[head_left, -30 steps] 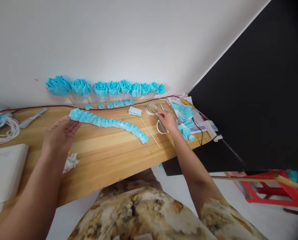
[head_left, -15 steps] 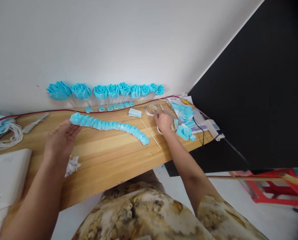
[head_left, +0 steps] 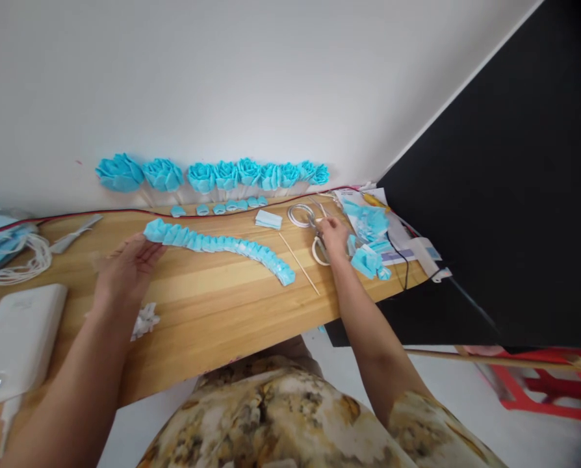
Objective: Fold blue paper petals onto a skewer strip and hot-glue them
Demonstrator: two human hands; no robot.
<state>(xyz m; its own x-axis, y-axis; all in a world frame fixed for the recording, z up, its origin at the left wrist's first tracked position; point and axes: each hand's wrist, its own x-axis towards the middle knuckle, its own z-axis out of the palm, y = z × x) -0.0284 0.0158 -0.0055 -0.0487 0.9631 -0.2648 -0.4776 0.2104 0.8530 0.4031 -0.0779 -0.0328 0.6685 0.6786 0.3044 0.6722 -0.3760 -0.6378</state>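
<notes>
A long curved row of light-blue folded petals (head_left: 222, 245) lies across the table. My left hand (head_left: 127, 263) rests at its left end, fingers stretched out and touching the end petals. Toward the right, my right hand (head_left: 333, 235) is closed over the table, its fingertips partly hidden; what they hold cannot be made out. Just left of it are a white-handled pair of scissors (head_left: 320, 251) and a coil of white wire (head_left: 300, 215). A thin wooden stick (head_left: 299, 263) lies between the row and that hand.
Blue flowers (head_left: 249, 171) on stems lean along the wall, with small blue petals (head_left: 232, 205) before them. A folded blue stack (head_left: 268, 220) lies mid-table. Blue scraps (head_left: 368, 221) are at right; a white power bank (head_left: 25, 341) and white cord (head_left: 34, 260) at left.
The view has shifted slightly, so the table items appear a little further right. My right hand has moved slightly, showing more of the scissors' handle. My left hand stays at the row's end.
</notes>
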